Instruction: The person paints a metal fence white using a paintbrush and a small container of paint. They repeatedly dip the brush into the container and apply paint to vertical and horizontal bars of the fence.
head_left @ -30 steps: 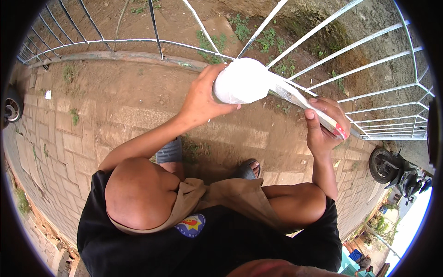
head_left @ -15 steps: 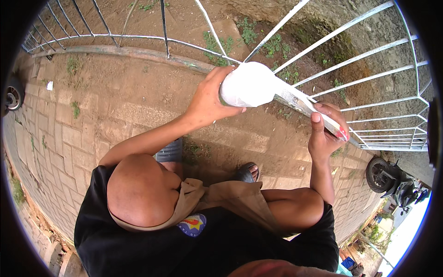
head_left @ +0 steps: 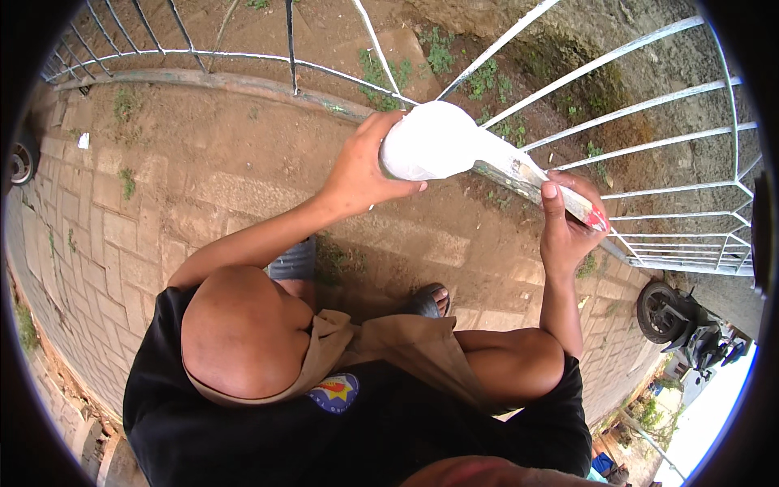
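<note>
Red-ended strip (head_left: 513,165) raised, open ground (head_left: 466,219) beside

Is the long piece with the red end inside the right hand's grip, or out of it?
In: the right hand grips the long piece near its red end, thumb on the near side, fingers beyond.

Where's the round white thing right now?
In the head view, the round white thing is above centre, in the left hand, in front of the fence.
</note>
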`<state>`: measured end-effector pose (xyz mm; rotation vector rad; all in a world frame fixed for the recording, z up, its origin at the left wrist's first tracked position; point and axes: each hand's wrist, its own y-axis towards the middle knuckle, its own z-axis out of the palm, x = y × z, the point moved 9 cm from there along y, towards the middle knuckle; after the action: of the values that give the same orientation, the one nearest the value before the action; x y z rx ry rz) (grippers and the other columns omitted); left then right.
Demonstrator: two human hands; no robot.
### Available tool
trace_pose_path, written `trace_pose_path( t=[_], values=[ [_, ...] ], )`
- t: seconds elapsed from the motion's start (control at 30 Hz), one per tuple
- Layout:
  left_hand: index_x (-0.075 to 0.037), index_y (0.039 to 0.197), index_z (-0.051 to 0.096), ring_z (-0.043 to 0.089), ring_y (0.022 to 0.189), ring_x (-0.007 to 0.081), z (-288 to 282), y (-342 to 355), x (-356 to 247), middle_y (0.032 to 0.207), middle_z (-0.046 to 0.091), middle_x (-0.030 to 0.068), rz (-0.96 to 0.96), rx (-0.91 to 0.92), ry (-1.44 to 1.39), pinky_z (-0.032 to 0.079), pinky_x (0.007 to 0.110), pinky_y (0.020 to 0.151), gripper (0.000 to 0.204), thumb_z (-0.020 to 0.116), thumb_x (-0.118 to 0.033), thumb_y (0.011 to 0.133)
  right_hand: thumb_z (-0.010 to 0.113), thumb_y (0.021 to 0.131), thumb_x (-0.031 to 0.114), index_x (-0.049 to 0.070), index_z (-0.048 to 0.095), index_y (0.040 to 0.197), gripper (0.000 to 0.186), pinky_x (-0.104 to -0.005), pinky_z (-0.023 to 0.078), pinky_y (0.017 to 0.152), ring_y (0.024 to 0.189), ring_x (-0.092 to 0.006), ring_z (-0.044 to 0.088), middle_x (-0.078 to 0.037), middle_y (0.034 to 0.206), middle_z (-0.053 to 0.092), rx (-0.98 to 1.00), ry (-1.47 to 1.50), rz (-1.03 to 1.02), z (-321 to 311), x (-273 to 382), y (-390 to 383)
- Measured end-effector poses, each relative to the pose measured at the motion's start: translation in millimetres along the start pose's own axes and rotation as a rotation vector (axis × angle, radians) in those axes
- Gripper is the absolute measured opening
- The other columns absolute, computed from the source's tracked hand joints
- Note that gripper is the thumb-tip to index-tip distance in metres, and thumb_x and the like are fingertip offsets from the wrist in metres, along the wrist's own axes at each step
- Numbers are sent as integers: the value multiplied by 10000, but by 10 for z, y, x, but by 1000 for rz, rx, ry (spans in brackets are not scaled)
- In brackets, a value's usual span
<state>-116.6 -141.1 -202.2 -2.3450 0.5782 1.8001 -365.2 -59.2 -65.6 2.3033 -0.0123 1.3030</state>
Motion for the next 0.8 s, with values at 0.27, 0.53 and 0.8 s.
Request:
trace_pose_path(
  t=[0.27, 0.53, 0.8],
  values=[
    [48, 1393, 507, 586, 1246, 366, -35, -25, 111, 1317, 578, 212, -28, -4, -20, 474, 448, 1065, 936, 936, -293, 635, 888, 798, 86, -10, 756, 957, 229, -280, 553, 727, 809, -174, 730, -112, 894, 769, 120, -94, -71, 77, 144, 38],
    [37, 1407, 498, 562, 1275, 350, -60, -170, 339, 1338, 565, 204, -82, -20, -50, 464, 447, 1073, 943, 941, -301, 645, 848, 851, 91, 5, 736, 949, 172, -261, 543, 702, 780, -157, 718, -91, 862, 754, 24, -14, 90, 98, -145, -57],
    [23, 1412, 503, 572, 1257, 322, -162, -261, 400, 1322, 575, 191, -149, -32, -110, 471, 435, 1061, 931, 950, -276, 651, 814, 903, 116, -19, 709, 1013, 204, -260, 540, 717, 855, -157, 716, -95, 928, 732, -155, 131, 190, 412, -873, -49]
  ],
)
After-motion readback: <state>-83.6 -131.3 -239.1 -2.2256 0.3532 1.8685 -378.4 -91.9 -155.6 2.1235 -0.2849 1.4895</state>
